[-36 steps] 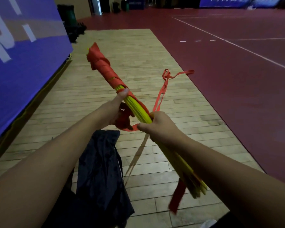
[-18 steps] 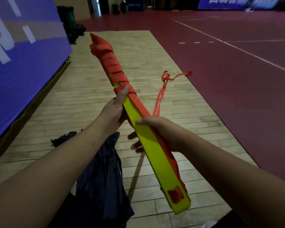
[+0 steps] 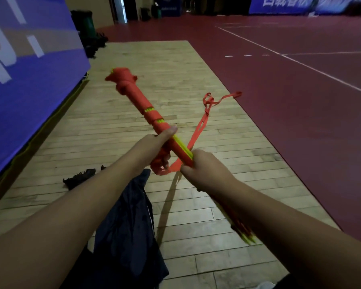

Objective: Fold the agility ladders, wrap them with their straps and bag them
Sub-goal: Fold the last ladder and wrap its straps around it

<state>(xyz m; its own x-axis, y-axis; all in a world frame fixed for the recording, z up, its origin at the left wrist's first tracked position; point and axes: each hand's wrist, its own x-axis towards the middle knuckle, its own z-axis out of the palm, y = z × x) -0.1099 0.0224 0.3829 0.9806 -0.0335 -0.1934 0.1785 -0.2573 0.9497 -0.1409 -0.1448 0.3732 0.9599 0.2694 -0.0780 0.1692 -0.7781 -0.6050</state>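
Note:
A folded agility ladder [image 3: 133,94], a bundle of yellow rungs wound in orange strap, slants from upper left to lower right in front of me. My left hand [image 3: 154,149] grips the bundle at its middle, thumb laid along the wrapping. My right hand [image 3: 198,172] grips the bundle just below and holds the loose orange strap [image 3: 204,117], which trails away to the upper right onto the floor. The bundle's near end [image 3: 246,234] shows below my right forearm. A dark bag [image 3: 125,226] lies on the floor beneath my arms.
Pale wooden boards [image 3: 175,69] run ahead, bordered by red court floor [image 3: 300,101] on the right. A blue banner wall [image 3: 29,69] stands on the left. A small dark object [image 3: 79,178] lies on the boards near the banner. Green bins [image 3: 86,26] stand at the far left.
The bundle has turned about its length: its flat yellow face showed half a second ago, now its edge shows. My right hand has closed round it again and pulled the strap across.

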